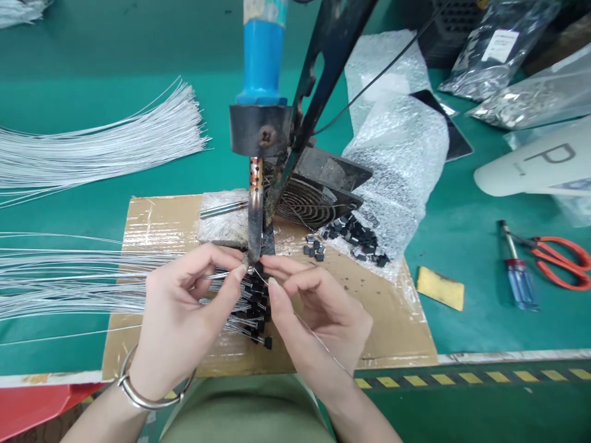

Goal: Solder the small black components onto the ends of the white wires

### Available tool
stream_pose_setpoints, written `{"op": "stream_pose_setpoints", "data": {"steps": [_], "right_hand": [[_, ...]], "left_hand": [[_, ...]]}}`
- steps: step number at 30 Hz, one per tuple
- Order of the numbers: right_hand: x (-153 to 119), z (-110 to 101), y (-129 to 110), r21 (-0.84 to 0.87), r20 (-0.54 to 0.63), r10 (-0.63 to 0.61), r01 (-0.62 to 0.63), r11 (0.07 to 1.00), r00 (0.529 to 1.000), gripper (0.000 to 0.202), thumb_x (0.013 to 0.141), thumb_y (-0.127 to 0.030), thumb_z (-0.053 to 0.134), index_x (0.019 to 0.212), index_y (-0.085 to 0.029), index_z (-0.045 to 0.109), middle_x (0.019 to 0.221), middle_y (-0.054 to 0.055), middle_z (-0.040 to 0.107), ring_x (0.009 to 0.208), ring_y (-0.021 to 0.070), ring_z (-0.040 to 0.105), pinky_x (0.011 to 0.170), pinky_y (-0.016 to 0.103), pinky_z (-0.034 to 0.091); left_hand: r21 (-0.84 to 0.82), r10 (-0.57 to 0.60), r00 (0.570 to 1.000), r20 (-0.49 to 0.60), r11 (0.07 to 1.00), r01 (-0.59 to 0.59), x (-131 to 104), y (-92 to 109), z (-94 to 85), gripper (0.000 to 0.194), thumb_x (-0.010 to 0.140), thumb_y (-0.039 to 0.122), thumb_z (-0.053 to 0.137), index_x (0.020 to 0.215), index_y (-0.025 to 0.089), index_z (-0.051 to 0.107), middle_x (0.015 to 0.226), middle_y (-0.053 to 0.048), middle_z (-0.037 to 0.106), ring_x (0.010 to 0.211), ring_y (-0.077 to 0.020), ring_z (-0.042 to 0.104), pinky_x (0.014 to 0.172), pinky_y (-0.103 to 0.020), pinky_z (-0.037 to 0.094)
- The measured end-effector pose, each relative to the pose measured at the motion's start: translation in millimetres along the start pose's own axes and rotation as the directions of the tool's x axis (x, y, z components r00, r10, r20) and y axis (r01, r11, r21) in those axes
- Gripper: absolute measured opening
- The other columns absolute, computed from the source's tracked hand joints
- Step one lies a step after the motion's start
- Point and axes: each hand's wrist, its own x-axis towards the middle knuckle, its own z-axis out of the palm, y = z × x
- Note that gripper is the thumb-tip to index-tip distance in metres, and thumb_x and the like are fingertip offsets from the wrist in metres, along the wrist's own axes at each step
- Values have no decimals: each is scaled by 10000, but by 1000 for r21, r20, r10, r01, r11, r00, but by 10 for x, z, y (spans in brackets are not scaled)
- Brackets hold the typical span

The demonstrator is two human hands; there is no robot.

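A soldering iron (255, 212) with a blue handle points straight down, fixed in a stand at the middle. Just left of its tip, my left hand (187, 314) is closed in a pinch on a thin white wire; the exact end is hidden by the fingertips. My right hand (318, 314), closed at the right of the tip, holds a strand of solder wire (323, 346) that trails down across the palm. Beneath both hands lie wires with small black connectors (256, 301) on their ends, in a row on the cardboard (388, 326).
A bundle of white wires (152, 138) lies at the upper left. Behind the iron stands a small fan (309, 206), beside loose black connectors (355, 237) on bubble wrap (397, 160). To the right are a yellow sponge (440, 288), a screwdriver (519, 277) and orange-handled scissors (561, 261).
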Motion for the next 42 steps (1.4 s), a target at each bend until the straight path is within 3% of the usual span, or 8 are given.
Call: {"op": "stream_pose_setpoints", "data": {"steps": [9,14,21,34,42], "right_hand": [[4,-5,5,-23,1,-28,28,999,1000,173,952,-107,726,865,-239,657,1183,55,839,1114,203,807,1004,333,640],[11,-1,7,-47,-7,-36,36,998,999,169,946,-110,729,856,-238,664,1157,58,845,1077,205,816,970,332,650],[5,8,-2,-23,-10,-38,38,999,999,180,944,-80,727,873,-238,678,1158,37,843,1063,177,815,979,298,636],[11,11,6,-42,-21,-46,45,998,999,158,945,-114,737,857,-232,678,1130,72,847,1047,214,819,930,338,655],[-7,17,25,-19,-21,-40,40,999,999,163,933,-87,747,887,-236,698,1143,51,842,1050,200,815,959,335,648]], "left_hand": [[26,14,1000,-2,1000,-14,-11,-21,-9,100,882,200,744,787,230,755,877,4,795,630,-108,604,476,-234,356],[13,10,1000,4,1000,-10,-8,-24,3,96,881,200,745,791,230,756,898,-8,806,759,-149,702,523,-221,436],[6,16,1000,-6,1000,-16,-29,-31,-13,92,880,198,749,796,234,761,904,0,803,742,-136,706,554,-213,483],[47,37,999,-3,998,-37,-28,-26,-5,92,889,212,746,799,227,757,875,-11,794,706,-136,669,497,-219,428],[19,28,1000,-6,999,-28,-52,-37,-16,94,891,201,754,809,246,756,911,8,800,823,-152,724,595,-214,500]]}}
